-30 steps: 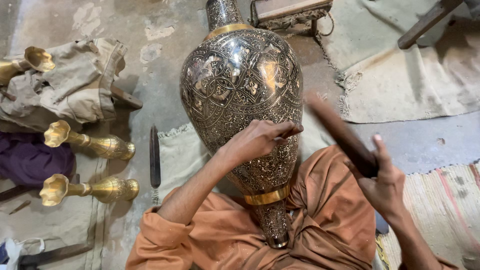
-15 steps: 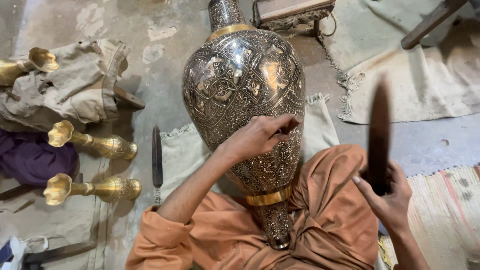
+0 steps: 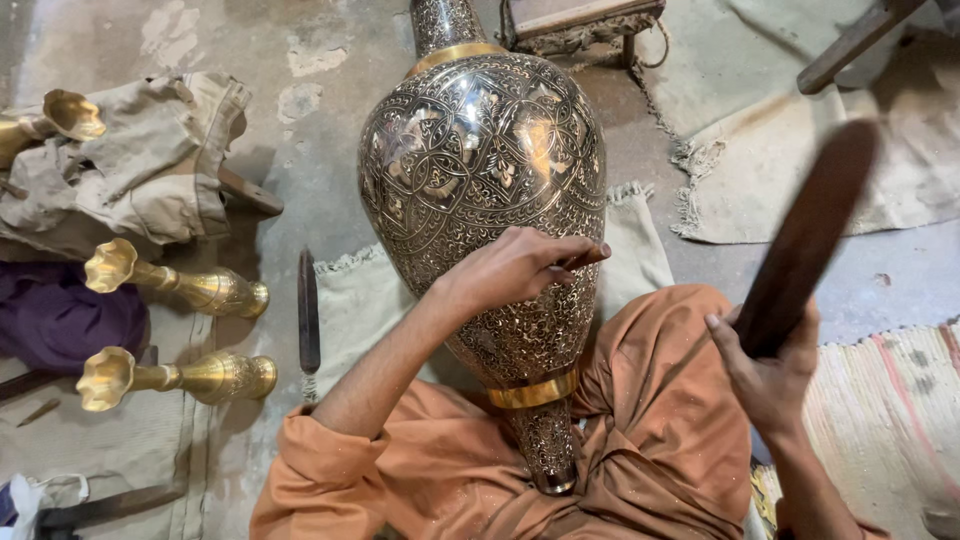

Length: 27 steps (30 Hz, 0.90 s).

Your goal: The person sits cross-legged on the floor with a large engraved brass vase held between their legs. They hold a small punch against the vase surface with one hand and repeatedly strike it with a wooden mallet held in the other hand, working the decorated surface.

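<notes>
- Your left hand (image 3: pixel 515 268) rests against the side of the big engraved metal vase (image 3: pixel 485 190), fingers pressed together and pinching a small chisel (image 3: pixel 583 258) whose tip touches the metal.
- Your right hand (image 3: pixel 765 365) is wrapped tight around the lower end of a dark wooden mallet (image 3: pixel 805 235), fingers curled shut on it; the mallet is raised, tilted up and away to the right, blurred, well apart from the vase.
- The vase lies on its side along the middle of the floor, narrow end with a gold band propped in your lap on the orange cloth (image 3: pixel 640 440), wide body reaching toward the far edge of the floor.
- The floor (image 3: pixel 320 130) is bare grey concrete, patchy and worn.
- A pale cloth mat (image 3: pixel 370 300) lies under the vase; a dark slim tool (image 3: pixel 308 310) lies on the mat's left edge.
- Toward the left edge of the floor, two small brass vases (image 3: pixel 175 330) lie on their sides, beside a purple cloth (image 3: pixel 60 315) and a crumpled beige garment (image 3: pixel 140 170).
- A frayed sack cloth (image 3: pixel 790 170) covers the far right corner; a striped woven rug (image 3: pixel 890 420) sits at the near right edge.
</notes>
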### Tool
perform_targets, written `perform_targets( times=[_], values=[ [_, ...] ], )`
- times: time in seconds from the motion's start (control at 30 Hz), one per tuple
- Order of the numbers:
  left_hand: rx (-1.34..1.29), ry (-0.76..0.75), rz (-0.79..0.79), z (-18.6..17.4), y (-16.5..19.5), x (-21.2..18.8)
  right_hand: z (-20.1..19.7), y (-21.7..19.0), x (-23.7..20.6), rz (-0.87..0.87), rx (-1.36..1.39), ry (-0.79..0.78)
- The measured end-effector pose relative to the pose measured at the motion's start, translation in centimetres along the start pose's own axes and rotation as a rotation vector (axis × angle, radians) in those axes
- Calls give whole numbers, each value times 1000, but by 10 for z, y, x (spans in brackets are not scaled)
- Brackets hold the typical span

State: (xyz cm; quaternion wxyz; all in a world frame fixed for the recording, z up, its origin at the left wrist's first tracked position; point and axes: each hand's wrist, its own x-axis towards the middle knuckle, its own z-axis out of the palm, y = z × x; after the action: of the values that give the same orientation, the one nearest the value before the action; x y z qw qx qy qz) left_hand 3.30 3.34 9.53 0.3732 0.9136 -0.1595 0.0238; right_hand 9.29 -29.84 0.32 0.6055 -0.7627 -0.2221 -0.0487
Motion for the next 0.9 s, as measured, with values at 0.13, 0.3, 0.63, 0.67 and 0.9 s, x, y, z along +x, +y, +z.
perform_targets(
  times=[0.13,0.3,0.63,0.67,0.9],
  values=[
    [49,-10,43,-1,-2,3,3,-4,7,-247,-501,-81],
    [48,18,70,-6,3,0,6,-11,12,109,-144,92],
    [-130,251,-89,-25,3,-23,11,-14,9,20,-560,-128],
    [-180,360,-73,-30,-1,-36,12,-12,6,118,-474,-147],
    [-496,895,-301,-11,-26,-125,25,0,8,273,-332,-303]
  ],
)
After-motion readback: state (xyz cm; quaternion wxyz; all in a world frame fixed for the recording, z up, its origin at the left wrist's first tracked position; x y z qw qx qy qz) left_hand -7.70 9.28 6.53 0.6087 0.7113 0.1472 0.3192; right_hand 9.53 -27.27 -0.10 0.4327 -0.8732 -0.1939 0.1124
